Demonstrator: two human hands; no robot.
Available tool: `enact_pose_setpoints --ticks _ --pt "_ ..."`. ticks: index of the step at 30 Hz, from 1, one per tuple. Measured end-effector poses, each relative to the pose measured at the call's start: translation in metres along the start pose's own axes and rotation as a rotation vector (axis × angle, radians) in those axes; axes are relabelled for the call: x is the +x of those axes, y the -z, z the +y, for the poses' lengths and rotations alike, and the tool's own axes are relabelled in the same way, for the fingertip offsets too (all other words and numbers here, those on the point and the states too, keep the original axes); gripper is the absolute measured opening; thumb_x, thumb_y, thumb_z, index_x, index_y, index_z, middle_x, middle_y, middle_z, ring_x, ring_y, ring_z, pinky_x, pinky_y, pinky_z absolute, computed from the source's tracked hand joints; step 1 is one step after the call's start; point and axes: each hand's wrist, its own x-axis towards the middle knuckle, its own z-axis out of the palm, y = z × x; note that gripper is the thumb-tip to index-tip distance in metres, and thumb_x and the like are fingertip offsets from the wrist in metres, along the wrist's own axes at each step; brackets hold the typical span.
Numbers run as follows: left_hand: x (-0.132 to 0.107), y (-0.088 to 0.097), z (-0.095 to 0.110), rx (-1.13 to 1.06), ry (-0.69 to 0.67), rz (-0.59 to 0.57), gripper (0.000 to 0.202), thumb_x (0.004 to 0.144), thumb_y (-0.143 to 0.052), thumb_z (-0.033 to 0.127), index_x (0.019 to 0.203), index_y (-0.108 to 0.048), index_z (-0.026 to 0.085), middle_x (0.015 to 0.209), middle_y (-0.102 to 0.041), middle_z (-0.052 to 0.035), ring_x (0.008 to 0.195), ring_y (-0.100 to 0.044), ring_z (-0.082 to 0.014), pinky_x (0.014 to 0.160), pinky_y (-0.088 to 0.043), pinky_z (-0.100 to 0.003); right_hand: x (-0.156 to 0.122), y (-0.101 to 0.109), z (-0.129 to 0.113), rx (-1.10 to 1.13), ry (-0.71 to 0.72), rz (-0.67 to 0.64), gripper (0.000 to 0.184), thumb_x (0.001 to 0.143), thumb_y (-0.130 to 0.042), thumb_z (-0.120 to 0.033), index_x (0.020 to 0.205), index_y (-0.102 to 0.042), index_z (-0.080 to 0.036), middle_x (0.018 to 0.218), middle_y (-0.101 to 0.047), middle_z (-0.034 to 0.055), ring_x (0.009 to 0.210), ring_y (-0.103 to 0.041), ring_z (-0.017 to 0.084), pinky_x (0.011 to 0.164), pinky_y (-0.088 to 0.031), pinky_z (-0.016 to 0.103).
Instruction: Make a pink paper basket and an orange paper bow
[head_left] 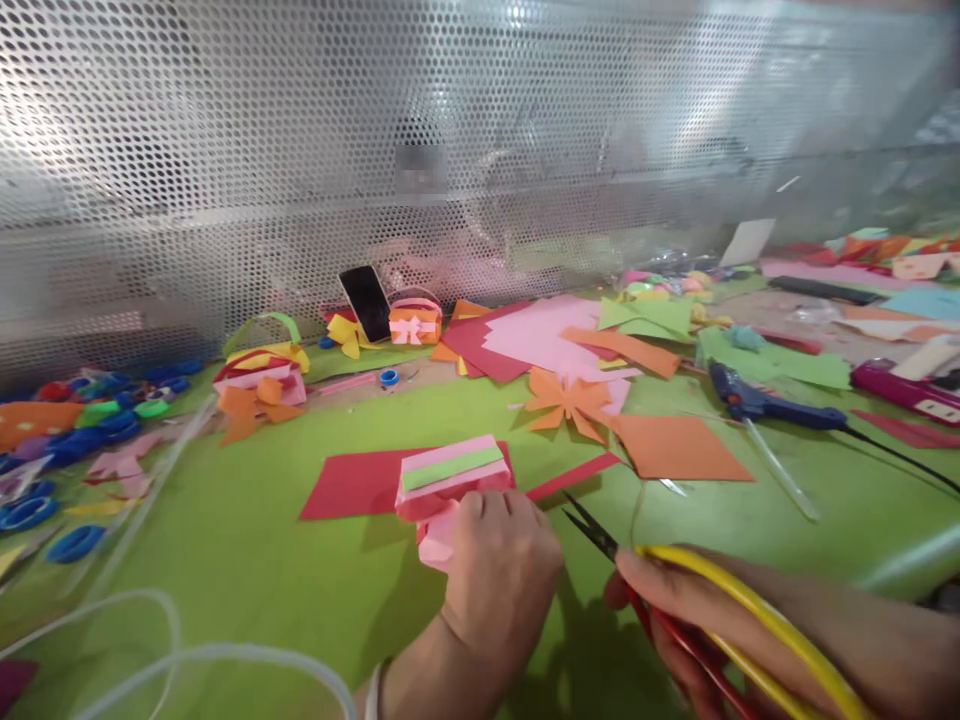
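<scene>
A perforated metal screen fills the whole back of the view, and below it the bench is covered by a lime-green sheet

Loose pink sheets lie in a pile at the far middle, overlapping darker red and orange paper. A red sheet lies flat nearer the person, and an orange square lies to its right, well apart from it. A blue glue gun rests on the right side with its cord trailing off to the edge

The pink paper box, with a green strip across its top, sits on the red sheet near the centre. The left hand is at its near side, fingers curled and pressed together on the folded pink paper under the box. The right hand is just beside it, fingers wrapped through the yellow and red handles of the scissors, whose dark blades stand slightly apart and point toward the box without touching it

An orange bow lies beyond, and a dark phone leans against the screen
</scene>
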Motion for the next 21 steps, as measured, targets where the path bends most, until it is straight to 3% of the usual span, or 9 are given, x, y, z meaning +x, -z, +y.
enact_pose_setpoints --ticks 4,6,12,17,21 --pt "-0.002 0.001 0.001 -0.029 0.004 0.005 0.015 0.057 -0.059 0.001 0.052 -0.059 0.015 0.048 -0.056 -0.0043 0.044 -0.053 -0.0201 0.042 -0.041 -0.03 -0.002 -0.008 -0.031 0.054 -0.029 -0.021 0.068 0.044 -0.067 -0.086 0.067 -0.052 -0.024 0.064 -0.055 -0.0006 0.05 -0.056 0.012 0.043 -0.041 0.022" --pt "-0.003 0.0 0.001 -0.031 0.011 0.011 0.014 0.058 -0.062 0.002 0.052 -0.059 0.015 0.048 -0.056 -0.0043 0.043 -0.053 -0.0198 0.042 -0.04 -0.03 -0.004 -0.011 -0.04 0.021 0.006 0.001 0.074 0.035 -0.069 -0.086 0.068 -0.048 -0.023 0.063 -0.052 -0.0026 0.05 -0.054 0.012 0.038 -0.035 0.021" --pt "-0.004 -0.003 0.002 -0.04 0.03 0.022 0.014 0.061 -0.069 0.008 0.053 -0.06 0.014 0.049 -0.056 -0.0046 0.044 -0.052 -0.0194 0.043 -0.04 -0.03 -0.001 -0.016 -0.043 0.023 0.015 0.049 0.05 0.071 -0.062 -0.068 0.074 -0.046 -0.021 0.061 -0.051 -0.0044 0.048 -0.052 0.01 0.04 -0.037 0.02" --pt "-0.005 -0.006 0.003 -0.032 0.025 0.037 0.015 0.064 -0.07 0.01 0.054 -0.06 0.014 0.049 -0.056 -0.0039 0.044 -0.052 -0.019 0.043 -0.04 -0.03 0.001 -0.018 -0.044 0.024 -0.008 0.08 0.043 0.071 -0.068 -0.058 0.074 -0.045 -0.021 0.057 -0.05 -0.0051 0.047 -0.051 0.009 0.04 -0.036 0.019" --pt "-0.006 -0.007 0.003 -0.024 0.022 0.035 0.016 0.066 -0.07 0.011 0.054 -0.06 0.015 0.049 -0.055 -0.0037 0.044 -0.052 -0.0193 0.043 -0.04 -0.031 0.002 -0.019 -0.043 0.04 -0.033 0.097 0.039 0.08 -0.061 -0.056 0.073 -0.044 -0.021 0.057 -0.05 -0.005 0.045 -0.051 0.009 0.041 -0.036 0.019"
